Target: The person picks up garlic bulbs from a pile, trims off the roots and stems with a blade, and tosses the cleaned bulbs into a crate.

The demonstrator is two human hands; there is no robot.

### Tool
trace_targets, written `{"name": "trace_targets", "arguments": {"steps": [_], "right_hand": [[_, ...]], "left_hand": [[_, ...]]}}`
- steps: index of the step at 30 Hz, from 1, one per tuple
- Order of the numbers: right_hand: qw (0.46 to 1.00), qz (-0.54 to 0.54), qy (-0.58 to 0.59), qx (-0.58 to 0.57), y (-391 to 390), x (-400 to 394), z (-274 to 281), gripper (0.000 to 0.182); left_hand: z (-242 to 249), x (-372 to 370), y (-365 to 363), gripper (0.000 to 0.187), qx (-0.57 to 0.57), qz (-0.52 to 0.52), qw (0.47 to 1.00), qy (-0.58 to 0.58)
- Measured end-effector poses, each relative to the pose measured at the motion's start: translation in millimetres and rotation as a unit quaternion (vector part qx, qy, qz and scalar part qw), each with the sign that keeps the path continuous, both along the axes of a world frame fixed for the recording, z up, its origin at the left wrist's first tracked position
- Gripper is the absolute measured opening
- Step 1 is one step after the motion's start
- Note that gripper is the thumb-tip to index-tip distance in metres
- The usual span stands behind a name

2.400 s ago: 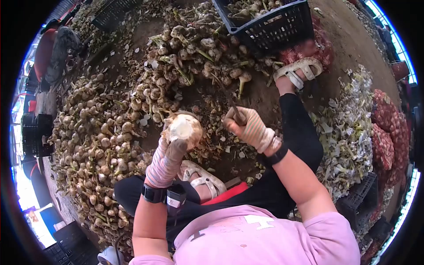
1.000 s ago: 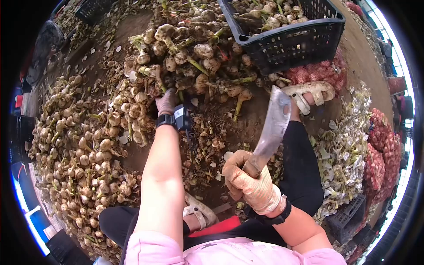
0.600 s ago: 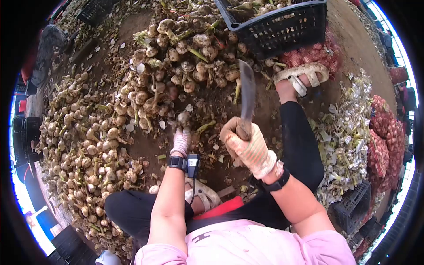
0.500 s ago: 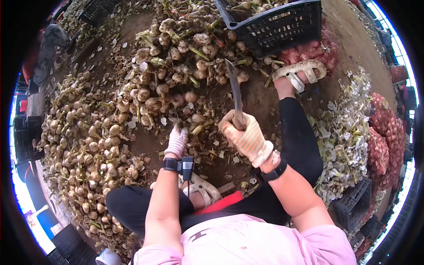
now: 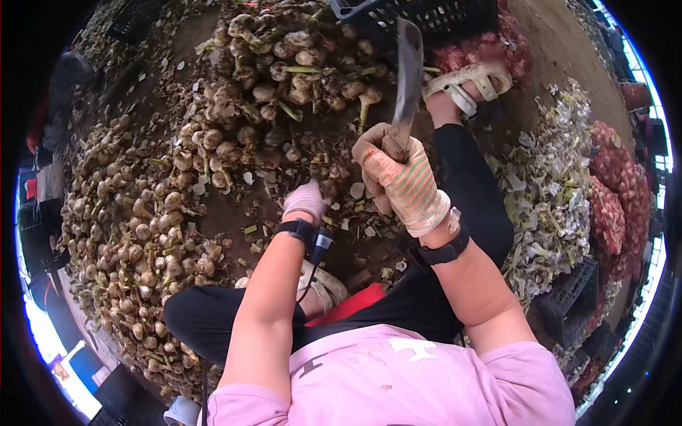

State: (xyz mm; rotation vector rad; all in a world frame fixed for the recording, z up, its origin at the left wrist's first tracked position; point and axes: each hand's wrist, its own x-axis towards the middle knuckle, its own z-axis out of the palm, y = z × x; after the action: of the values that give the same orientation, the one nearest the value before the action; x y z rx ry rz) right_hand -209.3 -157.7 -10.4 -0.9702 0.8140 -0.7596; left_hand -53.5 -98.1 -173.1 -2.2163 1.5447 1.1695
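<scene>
My gloved right hand [image 5: 401, 174] is closed round the handle of a knife [image 5: 408, 78], whose long, slightly curved blade points up and away from me. My left hand [image 5: 307, 199], in a pale glove, is low over the soil at the near edge of a heap of garlic bulbs [image 5: 298, 60]. Its fingers point away from me and are partly hidden, so what they touch or hold cannot be made out. Loose skins and cut stalks lie around it.
A wide spread of garlic [image 5: 142, 241] covers the left. A black crate [image 5: 455, 25] and red net bags [image 5: 511, 53] are at the top. Pale trimmings [image 5: 547, 206], more net bags [image 5: 618, 192] and another crate [image 5: 568, 284] lie right. My sandalled foot [image 5: 472, 85] is beyond the knife.
My left hand has moved right and slightly away from me. My right hand has risen a little with the knife, which is turned more to the right. The whole view has shifted somewhat.
</scene>
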Motion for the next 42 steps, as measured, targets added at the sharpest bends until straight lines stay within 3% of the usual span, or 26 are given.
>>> {"name": "trace_targets", "arguments": {"steps": [2,4,6,8,9,11,12,14,16,18,20,23,28,30,31,33,34,35,36,37,38,40,42], "right_hand": [[1.0,-0.007,0.01,0.006,-2.8,-0.3,-1.7,0.005],[0.999,-0.02,0.028,0.004,-3.9,-3.2,-7.1,0.006],[1.0,-0.022,0.016,0.005,-6.6,-7.2,-10.2,0.008],[0.997,-0.012,0.048,-0.053,-7.9,-9.8,-20.8,0.011],[0.997,-0.011,0.044,-0.055,-6.0,-10.4,-24.5,0.011],[0.978,0.044,0.145,-0.14,-4.8,-10.9,-33.6,0.014],[0.945,0.088,0.229,-0.216,-4.6,-14.0,-47.8,0.015],[0.831,0.191,0.41,-0.323,1.7,-11.4,-25.3,0.016],[0.771,0.263,0.451,-0.364,10.6,-7.0,-25.6,0.024],[0.786,0.292,0.399,-0.372,18.9,-4.6,-20.2,0.024],[0.777,0.292,0.384,-0.405,25.9,-1.2,-13.5,0.025],[0.774,0.292,0.344,-0.444,32.7,-0.7,-4.1,0.028],[0.793,0.297,0.265,-0.462,38.1,-0.4,6.3,0.024],[0.783,0.293,0.266,-0.479,38.2,-1.4,6.1,0.026],[0.785,0.291,0.267,-0.477,37.4,-2.5,5.8,0.026],[0.78,0.293,0.259,-0.489,35.1,-5.4,4.9,0.026],[0.781,0.292,0.261,-0.487,34.6,-5.8,0.5,0.026],[0.79,0.277,0.238,-0.492,34.7,-5.6,-7.8,0.025],[0.799,0.261,0.214,-0.498,33.8,-4.8,-13.5,0.024],[0.817,0.233,0.167,-0.5,30.8,-4.3,-17.4,0.018],[0.817,0.233,0.168,-0.501,29.8,-4.0,-19.9,0.018],[0.806,0.251,0.166,-0.509,28.7,-3.4,-24.4,0.017],[0.808,0.202,0.133,-0.538,19.7,-2.4,-44.7,0.013]], "left_hand": [[-28.0,-11.5,-0.9,0.045,0.012,-0.027,0.999,-0.013],[-38.8,-15.9,3.9,0.045,0.014,0.017,1.0,-0.006],[-48.2,-4.4,18.2,0.047,-0.026,0.129,0.98,0.147],[-79.1,11.8,32.9,0.047,-0.126,0.236,0.862,0.43],[-53.0,13.0,37.7,0.047,-0.147,0.277,0.815,0.486],[22.4,14.3,45.4,0.049,-0.201,0.322,0.715,0.587],[46.4,15.5,49.5,0.052,-0.22,0.332,0.704,0.588],[83.1,25.7,60.6,0.053,-0.245,0.308,0.732,0.557],[115.6,27.0,71.4,0.05,-0.291,0.303,0.728,0.542],[137.9,22.4,86.9,0.046,-0.319,0.347,0.683,0.558],[153.3,23.5,97.8,0.043,-0.326,0.336,0.679,0.565],[161.5,19.0,114.1,0.05,-0.33,0.312,0.771,0.447],[178.9,15.2,119.4,0.049,-0.368,0.216,0.803,0.416],[184.3,9.3,115.7,0.048,-0.283,0.326,0.729,0.531],[186.7,8.4,114.0,0.048,-0.281,0.324,0.73,0.532],[189.4,7.4,111.5,0.046,-0.292,0.247,0.811,0.442],[184.3,12.1,114.4,0.046,-0.291,0.246,0.811,0.443],[174.9,20.9,120.3,0.046,-0.359,0.054,0.873,0.325],[177.7,21.7,118.5,0.046,-0.407,-0.142,0.883,0.187],[179.3,20.2,114.5,0.052,-0.304,0.049,0.872,0.381],[183.7,15.3,114.1,0.052,-0.304,0.048,0.872,0.382],[194.6,4.8,114.4,0.058,-0.224,0.178,0.867,0.408],[209.7,0.4,118.5,0.057,-0.206,0.208,0.84,0.457]]}}
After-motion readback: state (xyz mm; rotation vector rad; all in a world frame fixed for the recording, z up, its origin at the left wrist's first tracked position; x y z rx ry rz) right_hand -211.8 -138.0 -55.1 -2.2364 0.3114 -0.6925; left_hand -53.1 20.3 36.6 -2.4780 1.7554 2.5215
